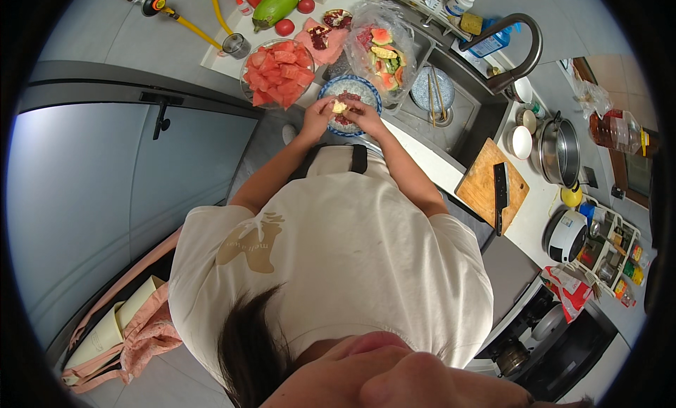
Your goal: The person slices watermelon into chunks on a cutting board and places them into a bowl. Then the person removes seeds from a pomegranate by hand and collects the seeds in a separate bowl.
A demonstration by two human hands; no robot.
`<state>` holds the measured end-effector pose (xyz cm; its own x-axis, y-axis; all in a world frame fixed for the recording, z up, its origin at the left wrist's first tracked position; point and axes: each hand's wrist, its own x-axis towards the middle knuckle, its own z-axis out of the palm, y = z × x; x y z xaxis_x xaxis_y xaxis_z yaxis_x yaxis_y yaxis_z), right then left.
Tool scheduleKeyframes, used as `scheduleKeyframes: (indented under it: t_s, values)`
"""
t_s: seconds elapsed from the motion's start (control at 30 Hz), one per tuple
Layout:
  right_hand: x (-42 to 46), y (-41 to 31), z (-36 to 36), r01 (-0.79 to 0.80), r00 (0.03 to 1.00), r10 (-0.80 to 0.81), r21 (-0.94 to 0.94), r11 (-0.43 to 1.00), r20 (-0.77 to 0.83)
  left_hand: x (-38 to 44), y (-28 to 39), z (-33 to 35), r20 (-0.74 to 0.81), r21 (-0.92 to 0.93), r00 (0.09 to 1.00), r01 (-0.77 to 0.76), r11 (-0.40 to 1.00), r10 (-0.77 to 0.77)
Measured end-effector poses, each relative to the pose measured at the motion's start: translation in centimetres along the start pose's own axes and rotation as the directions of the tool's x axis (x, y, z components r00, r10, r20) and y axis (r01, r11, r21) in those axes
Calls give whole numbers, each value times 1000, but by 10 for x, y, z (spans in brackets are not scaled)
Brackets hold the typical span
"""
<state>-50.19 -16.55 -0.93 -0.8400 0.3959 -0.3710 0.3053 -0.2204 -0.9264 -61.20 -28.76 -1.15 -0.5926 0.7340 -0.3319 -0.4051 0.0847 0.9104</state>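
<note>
My left hand (pixel 318 116) and my right hand (pixel 364 116) meet over a blue-rimmed bowl (pixel 376 91). Both sets of fingers pinch a small pale-yellow piece, seemingly of pomegranate (pixel 339 106). Dark red pomegranate seeds (pixel 347 96) lie in the bowl beneath. Behind the bowl, opened pomegranate pieces (pixel 318 37) rest on a pink cloth or paper (pixel 332 48), and another pomegranate piece (pixel 337 19) lies beside them. Left of the bowl stands a glass bowl of cut watermelon (pixel 280 72). A clear plastic bag (pixel 364 65) to the right holds watermelon rinds and peels (pixel 391 65).
The sink (pixel 467 117) holds a speckled plate (pixel 432 88) and chopsticks, under a curved faucet (pixel 533 49). A cleaver (pixel 500 197) lies on a wooden cutting board (pixel 470 189) at the counter's right. A drinking glass (pixel 236 46) stands near the counter's left edge.
</note>
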Motion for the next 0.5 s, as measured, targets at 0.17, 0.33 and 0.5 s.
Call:
scheduleKeyframes:
  t_s: [0.17,0.33,0.5]
  values:
    - [1,-4,5,-45,997,55,141,989,-63,1,-4,-1,-1,-82,1000,-20,996,20]
    - [0,-7,3,28,995,-13,148,989,-101,4,-4,-7,66,-33,996,61,998,-59]
    - [-1,-9,-2,26,997,-13,156,987,-80,2,16,-14,138,-77,963,244,967,-232]
